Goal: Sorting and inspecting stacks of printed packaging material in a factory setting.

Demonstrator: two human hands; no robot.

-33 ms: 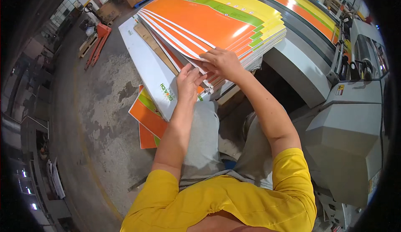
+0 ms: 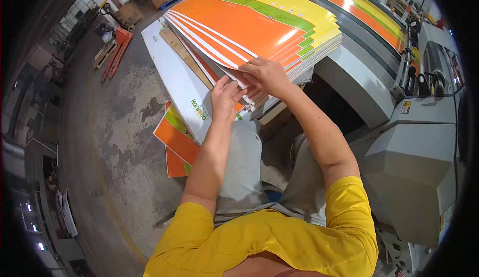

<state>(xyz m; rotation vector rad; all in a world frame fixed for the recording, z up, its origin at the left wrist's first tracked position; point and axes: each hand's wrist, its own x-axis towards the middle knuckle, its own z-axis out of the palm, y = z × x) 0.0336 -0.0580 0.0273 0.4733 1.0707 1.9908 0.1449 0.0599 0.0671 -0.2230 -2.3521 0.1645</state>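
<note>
Multiple glossy, flat sheets [image 2: 249, 25], printed orange, green and yellow, form a fanned stack with stepped edges. The stack overlies the right side of a smooth white board [image 2: 172, 75], its near corner close to the board's near edge. One narrow brown strip [image 2: 182, 52] lies between the board's left edge and the sheets. Right hand [image 2: 266, 76]: narrow, fingers bent over the near edge of the upper sheets, holding them. Left hand [image 2: 224, 99]: fingers partly curled beside the near left corner of the sheets; whether it grips an edge cannot be told.
</note>
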